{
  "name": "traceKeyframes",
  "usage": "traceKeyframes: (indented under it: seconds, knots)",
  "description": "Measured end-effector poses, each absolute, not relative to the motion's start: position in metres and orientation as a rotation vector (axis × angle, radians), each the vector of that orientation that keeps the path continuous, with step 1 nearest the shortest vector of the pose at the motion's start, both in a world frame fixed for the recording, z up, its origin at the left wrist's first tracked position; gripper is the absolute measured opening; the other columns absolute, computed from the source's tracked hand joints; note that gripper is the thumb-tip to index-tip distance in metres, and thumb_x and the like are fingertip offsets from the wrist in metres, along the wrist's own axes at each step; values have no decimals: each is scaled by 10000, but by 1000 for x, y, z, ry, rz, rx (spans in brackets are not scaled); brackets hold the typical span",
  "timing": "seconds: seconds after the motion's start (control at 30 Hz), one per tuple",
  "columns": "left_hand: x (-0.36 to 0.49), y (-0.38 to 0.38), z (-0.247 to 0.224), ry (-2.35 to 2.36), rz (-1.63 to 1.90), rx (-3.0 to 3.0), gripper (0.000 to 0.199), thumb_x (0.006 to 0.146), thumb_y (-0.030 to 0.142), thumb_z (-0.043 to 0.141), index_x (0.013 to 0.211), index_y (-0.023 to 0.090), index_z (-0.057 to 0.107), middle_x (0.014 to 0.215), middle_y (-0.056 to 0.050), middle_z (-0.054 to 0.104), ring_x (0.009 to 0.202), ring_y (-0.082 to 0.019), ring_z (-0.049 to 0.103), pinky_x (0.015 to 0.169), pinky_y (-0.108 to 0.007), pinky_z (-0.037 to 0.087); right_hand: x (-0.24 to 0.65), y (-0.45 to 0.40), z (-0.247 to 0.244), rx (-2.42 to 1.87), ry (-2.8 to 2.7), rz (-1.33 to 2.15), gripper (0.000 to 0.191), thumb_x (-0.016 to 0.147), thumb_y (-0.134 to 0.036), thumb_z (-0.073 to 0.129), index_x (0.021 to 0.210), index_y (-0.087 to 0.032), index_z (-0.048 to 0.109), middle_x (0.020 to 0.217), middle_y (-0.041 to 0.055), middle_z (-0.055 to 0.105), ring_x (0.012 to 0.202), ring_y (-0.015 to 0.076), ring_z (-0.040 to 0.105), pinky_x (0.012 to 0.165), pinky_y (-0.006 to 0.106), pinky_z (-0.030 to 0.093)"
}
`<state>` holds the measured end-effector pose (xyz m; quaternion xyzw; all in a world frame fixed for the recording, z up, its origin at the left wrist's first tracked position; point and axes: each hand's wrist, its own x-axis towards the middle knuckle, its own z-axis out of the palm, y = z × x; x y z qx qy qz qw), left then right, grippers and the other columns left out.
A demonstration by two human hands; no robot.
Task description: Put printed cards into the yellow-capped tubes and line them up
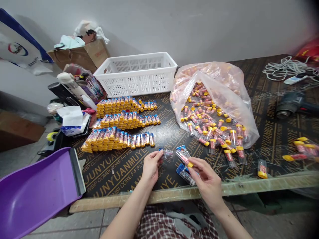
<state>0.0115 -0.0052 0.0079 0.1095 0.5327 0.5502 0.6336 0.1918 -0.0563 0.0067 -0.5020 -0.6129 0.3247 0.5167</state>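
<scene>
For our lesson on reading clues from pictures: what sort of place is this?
Probably a small packing workspace: rows of tubes on a printed board, a plastic bag spilling more, and a heat gun-like tool.

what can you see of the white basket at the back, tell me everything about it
The white basket is long and rectangular, apparently plastic, with slotted walls, a smooth rim and a handle opening in each end. It stands upright, open side up, on the dark printed board, near the wall and behind the stacked tubes. No damage shows; its floor is hidden. The plastic bag lies close by its right end; whether they touch is unclear.
</scene>
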Motion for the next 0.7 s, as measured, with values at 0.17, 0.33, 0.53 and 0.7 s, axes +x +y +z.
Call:
traceKeyframes:
  seconds: [0.17,0.33,0.53,0.7]
  knots:
    - [10,-5,4,1276,1319,225,443,323,402,890,585,111,681,579,-2,639,516,-53,512,522,-177,378,189,-61,5,-1206,-1571,650,271,864,-157,570,1102,-267,637,1110,66,617,1043,212,583,920,388,486]
    - [9,-7,1,1328,1370,233,444,351,447,874,509,113,628,499,30,569,459,-43,452,497,-186,342,185,-62,8,-1170,-1622,596,311,864,-121,560,1128,-269,627,1123,66,612,1051,208,584,918,377,485]
    - [10,-6,1,1341,1418,206,471,335,469,868,501,113,608,476,37,539,458,-56,451,497,-198,342,180,-64,9,-1112,-1698,521,372,854,-73,551,1169,-261,611,1117,71,616,1033,193,597,912,346,491]
    - [12,-8,2,1309,1434,262,448,448,483,839,558,113,610,533,26,567,489,-57,465,494,-184,362,176,-65,7,-1066,-1767,600,350,856,-87,551,1152,-259,623,1111,70,624,1020,186,608,903,331,501]
